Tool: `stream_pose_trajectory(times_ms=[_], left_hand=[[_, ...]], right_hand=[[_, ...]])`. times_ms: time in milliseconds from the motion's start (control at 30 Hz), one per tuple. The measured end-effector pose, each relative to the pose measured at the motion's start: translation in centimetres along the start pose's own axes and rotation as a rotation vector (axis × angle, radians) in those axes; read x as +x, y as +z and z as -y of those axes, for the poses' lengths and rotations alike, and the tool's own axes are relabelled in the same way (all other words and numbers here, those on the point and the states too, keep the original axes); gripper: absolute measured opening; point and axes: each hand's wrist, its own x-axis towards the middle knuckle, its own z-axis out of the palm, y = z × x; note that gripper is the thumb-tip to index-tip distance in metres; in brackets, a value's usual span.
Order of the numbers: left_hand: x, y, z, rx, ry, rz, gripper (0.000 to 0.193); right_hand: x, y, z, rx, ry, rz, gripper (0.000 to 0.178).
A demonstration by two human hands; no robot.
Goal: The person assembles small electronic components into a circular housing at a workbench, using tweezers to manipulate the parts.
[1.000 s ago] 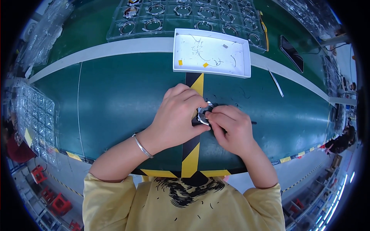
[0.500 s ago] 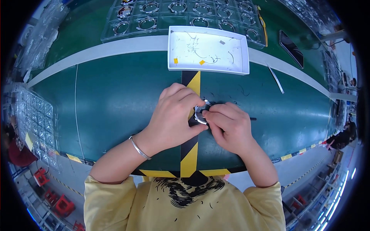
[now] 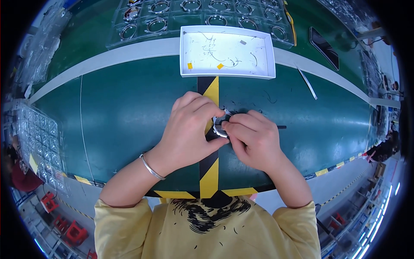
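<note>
A round silver watch case (image 3: 221, 133) with a dark middle rests on the green mat over the striped tape. My left hand (image 3: 189, 125) is closed on it, thumb at its near rim and forefinger at its far rim. With fingers pinched, my right hand (image 3: 254, 136) reaches over the case's right side. A slim dark stick-like tool (image 3: 281, 127) pokes out beyond the right hand; a short greyish end shows by the fingertips inside the case. The rest of the tool is hidden by the fingers.
A shallow white box (image 3: 227, 73) with small scraps stands beyond my hands. Behind it, a clear tray (image 3: 181, 20) holds several watch cases. Tweezers (image 3: 307, 84) and a phone (image 3: 324, 48) lie to the right. Clear trays (image 3: 41, 138) are stacked at far left.
The whole view has shifted slightly, so everything sits a little further left and up. Both hands keep the same grip on the case and the tool.
</note>
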Motion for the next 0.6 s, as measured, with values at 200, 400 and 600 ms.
stream_pose_trajectory(times_ms=[200,400,600], left_hand=[[-0.1,-0.1,0.1,0.002,-0.018,0.025,0.046],[0.1,-0.1,0.2,0.018,-0.019,0.039,0.046],[0.1,-0.3,0.0,0.025,-0.035,0.052,0.046]], right_hand=[[0.2,-0.5,-0.8,0.014,-0.042,0.045,0.022],[-0.4,0.6,0.3,-0.050,0.030,-0.062,0.021],[-0.2,-0.6,-0.5,0.063,0.002,0.077,0.021]])
